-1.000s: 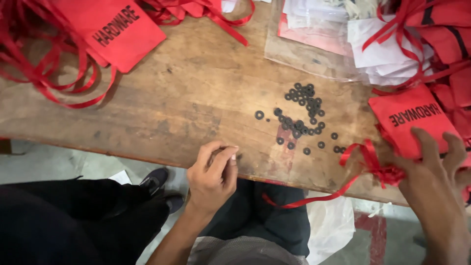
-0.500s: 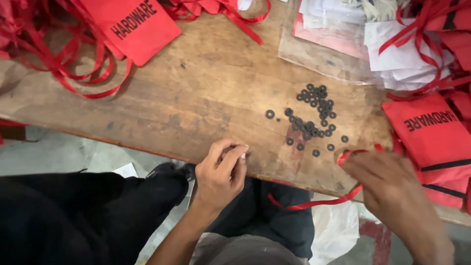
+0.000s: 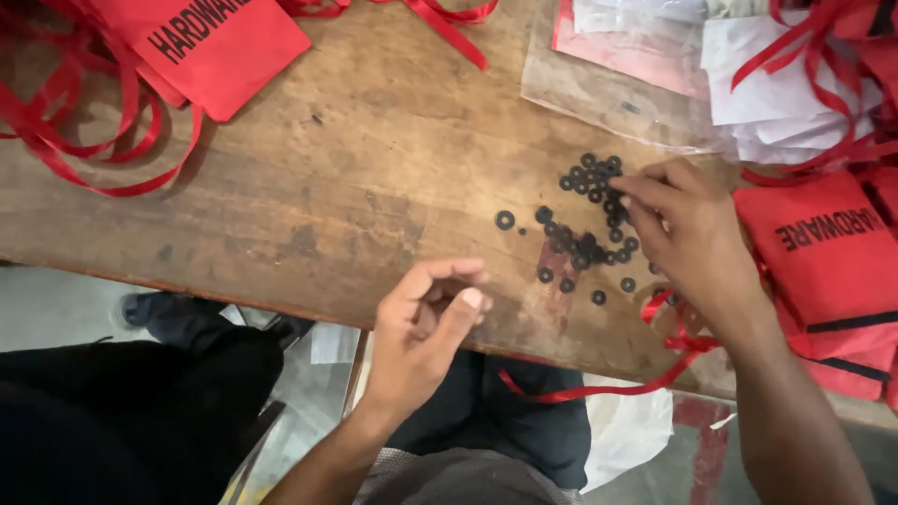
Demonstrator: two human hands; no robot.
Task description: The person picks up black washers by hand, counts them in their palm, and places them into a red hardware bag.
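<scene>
At the near edge of the wooden table point(image 3: 309, 187), toward six o'clock, the left hand point(image 3: 426, 332) is held cupped over the table's edge, palm turned up, with the fingers curled loosely inward and the thumb laid across them. Whether anything is kept inside the curl cannot be told. Below it dark trousers and a dark shoe point(image 3: 154, 309) on the floor are seen at about eight o'clock.

Further in, at about three o'clock, the right hand point(image 3: 687, 238) is laid over the table with the fingers spread and bent down; its fingertips point(image 3: 625, 201) are set on the pile of small black washers point(image 3: 589, 220), and nothing is seen gripped. The washers are scattered on the bare wood just right of the middle, thickest under the fingertips, with a few loose ones lying apart toward nine o'clock of the pile and toward the near edge. A red ribbon point(image 3: 655, 374) is trailed from beneath the right wrist over the table edge.

A red cloth pouch point(image 3: 828, 252) with black lettering is found just beside the right hand at three o'clock. Farther off, at eleven o'clock, a second red pouch point(image 3: 210, 42) is seen among looped red ribbons point(image 3: 84, 140). At one o'clock clear plastic bags point(image 3: 617, 93) and white papers point(image 3: 786, 103) are stacked.
</scene>
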